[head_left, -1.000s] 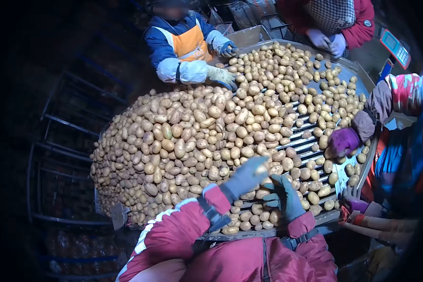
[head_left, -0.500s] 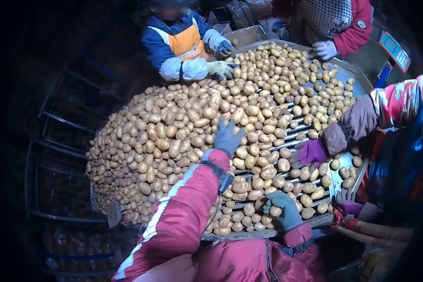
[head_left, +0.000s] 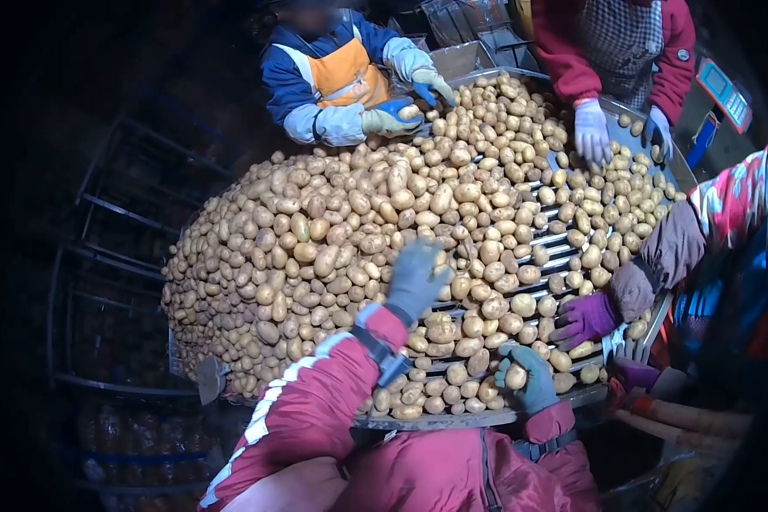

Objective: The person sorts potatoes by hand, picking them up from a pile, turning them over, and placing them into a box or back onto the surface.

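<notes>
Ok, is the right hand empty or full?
Full: the right hand curls around a potato, which shows between its fingers and thumb. Whether the palm hides another, I cannot tell.

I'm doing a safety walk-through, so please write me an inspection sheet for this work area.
Surface: slatted table, mostly covered, with some dark bars exposed.
Job's things: potatoes, heaped toward the left and sparser at the right.
Clutter: nothing seen for certain among the potatoes.
Hands: left hand gloved and blurred over the heap, grip unclear; right hand gloved, holding one potato.
Cables: nothing seen for certain.
Surroundings: co-worker's purple-gloved hand at the right; keypad device beyond the table.
</notes>
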Tool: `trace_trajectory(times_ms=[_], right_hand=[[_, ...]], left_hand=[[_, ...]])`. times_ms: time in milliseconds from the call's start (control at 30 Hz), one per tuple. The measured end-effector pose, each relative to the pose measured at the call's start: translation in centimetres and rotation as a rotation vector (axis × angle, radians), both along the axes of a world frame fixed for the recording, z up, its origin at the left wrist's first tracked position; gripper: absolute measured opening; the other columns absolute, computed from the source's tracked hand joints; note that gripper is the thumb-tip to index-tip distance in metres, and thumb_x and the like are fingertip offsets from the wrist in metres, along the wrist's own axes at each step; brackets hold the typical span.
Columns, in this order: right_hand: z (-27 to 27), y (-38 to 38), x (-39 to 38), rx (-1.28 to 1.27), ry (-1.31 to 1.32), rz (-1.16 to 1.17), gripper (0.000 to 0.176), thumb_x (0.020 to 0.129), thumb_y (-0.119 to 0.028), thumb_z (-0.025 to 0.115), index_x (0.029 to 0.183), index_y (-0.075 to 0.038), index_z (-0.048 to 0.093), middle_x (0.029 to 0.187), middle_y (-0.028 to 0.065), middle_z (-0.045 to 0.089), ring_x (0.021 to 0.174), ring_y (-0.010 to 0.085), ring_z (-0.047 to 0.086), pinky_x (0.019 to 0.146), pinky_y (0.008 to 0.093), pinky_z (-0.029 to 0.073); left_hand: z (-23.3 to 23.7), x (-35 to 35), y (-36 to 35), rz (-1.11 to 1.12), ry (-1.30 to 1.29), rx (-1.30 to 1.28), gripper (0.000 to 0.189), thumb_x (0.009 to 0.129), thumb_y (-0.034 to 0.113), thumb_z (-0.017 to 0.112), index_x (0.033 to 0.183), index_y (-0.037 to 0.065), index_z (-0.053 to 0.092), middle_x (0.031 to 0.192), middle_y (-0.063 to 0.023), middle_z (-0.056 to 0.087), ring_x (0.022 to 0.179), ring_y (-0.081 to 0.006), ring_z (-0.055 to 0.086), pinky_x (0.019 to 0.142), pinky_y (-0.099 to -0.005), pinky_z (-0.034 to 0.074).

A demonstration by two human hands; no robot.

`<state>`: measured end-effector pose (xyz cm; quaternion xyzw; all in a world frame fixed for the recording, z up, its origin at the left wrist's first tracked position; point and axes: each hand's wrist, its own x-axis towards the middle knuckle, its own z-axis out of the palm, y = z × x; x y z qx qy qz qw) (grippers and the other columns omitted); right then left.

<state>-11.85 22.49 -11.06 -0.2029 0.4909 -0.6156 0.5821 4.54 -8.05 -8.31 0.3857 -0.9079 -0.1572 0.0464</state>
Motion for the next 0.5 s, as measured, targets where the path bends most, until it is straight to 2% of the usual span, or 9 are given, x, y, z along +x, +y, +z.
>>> trace_trajectory(times_ms=[33,100,133,233,333,367,400,433,500], right_hand=[[-0.3,0.0,-0.2,0.095,-0.230,0.001,0.033,0.092,0.003,0.063,0.125,0.004,0.061,0.090,0.0065,0.064,0.076,0.0125,0.062,0.068,0.0269,0.055],[0.3,0.1,-0.3,0.020,-0.267,-0.018,0.028,0.097,0.001,0.056,0.125,0.004,0.060,0.092,0.0063,0.063,0.078,0.0136,0.062,0.070,0.0276,0.056],[0.9,0.0,-0.1,0.023,-0.231,-0.018,0.028,0.097,0.001,0.056,0.125,0.004,0.060,0.092,0.0060,0.063,0.077,0.0134,0.062,0.070,0.0273,0.055],[0.7,-0.1,-0.2,0.077,-0.291,-0.006,0.028,0.098,0.001,0.054,0.126,0.003,0.060,0.092,0.0055,0.062,0.076,0.0128,0.060,0.069,0.0263,0.053],[0.4,0.2,-0.1,0.009,-0.039,0.028,0.030,0.094,0.001,0.060,0.124,0.002,0.060,0.093,0.0057,0.063,0.077,0.0121,0.061,0.069,0.0258,0.052],[1.0,0.0,-0.1,-0.010,0.071,0.036,0.030,0.093,0.000,0.063,0.123,0.002,0.061,0.093,0.0059,0.063,0.078,0.0121,0.061,0.068,0.0260,0.052],[3.4,-0.5,-0.3,0.115,-0.029,-0.001,0.033,0.087,-0.002,0.068,0.119,0.003,0.063,0.093,0.0068,0.064,0.079,0.0145,0.062,0.070,0.0275,0.052],[3.3,-0.6,-0.1,0.117,-0.033,0.005,0.033,0.087,-0.002,0.068,0.119,0.003,0.063,0.093,0.0068,0.064,0.079,0.0145,0.062,0.070,0.0275,0.052],[2.9,-0.7,-0.1,0.120,-0.084,-0.047,0.033,0.086,-0.004,0.069,0.118,0.003,0.064,0.094,0.0080,0.065,0.082,0.0172,0.063,0.072,0.0295,0.052]], left_hand=[[-1.6,2.0,-2.5,0.043,-0.223,-0.173,0.060,0.091,0.039,0.069,0.141,0.007,0.056,0.147,-0.0167,0.053,0.134,-0.0372,0.048,0.113,-0.0472,0.040],[-4.9,5.0,-4.7,0.119,-0.390,-0.378,0.065,0.091,0.044,0.067,0.142,0.007,0.054,0.145,-0.0162,0.054,0.135,-0.0358,0.047,0.117,-0.0533,0.032],[-5.0,4.6,-3.5,0.108,-0.412,-0.339,0.065,0.091,0.044,0.067,0.142,0.007,0.054,0.145,-0.0162,0.054,0.135,-0.0358,0.047,0.117,-0.0533,0.032],[-4.6,1.5,-0.5,0.107,-0.301,-0.064,0.078,0.092,0.058,0.061,0.150,0.008,0.046,0.148,-0.0227,0.049,0.141,-0.0422,0.039,0.119,-0.0675,0.011],[-4.2,0.3,2.9,0.020,-0.360,-0.228,0.079,0.092,0.058,0.061,0.152,0.010,0.044,0.153,-0.0236,0.042,0.142,-0.0440,0.037,0.120,-0.0626,0.016],[-3.3,0.1,4.3,-0.026,-0.186,-0.111,0.078,0.091,0.056,0.062,0.152,0.011,0.044,0.155,-0.0232,0.040,0.142,-0.0440,0.036,0.121,-0.0598,0.019],[-1.7,-0.3,6.0,-0.068,-0.014,0.006,0.077,0.091,0.055,0.064,0.152,0.012,0.044,0.156,-0.0229,0.038,0.143,-0.0440,0.036,0.121,-0.0571,0.022],[0.2,-0.8,7.8,-0.083,-0.006,0.092,0.072,0.090,0.052,0.066,0.149,0.013,0.049,0.156,-0.0221,0.039,0.143,-0.0432,0.035,0.121,-0.0548,0.024],[2.1,-1.3,10.6,-0.205,-0.004,0.196,0.063,0.092,0.043,0.068,0.143,0.010,0.054,0.150,-0.0214,0.047,0.136,-0.0403,0.046,0.117,-0.0506,0.034]])
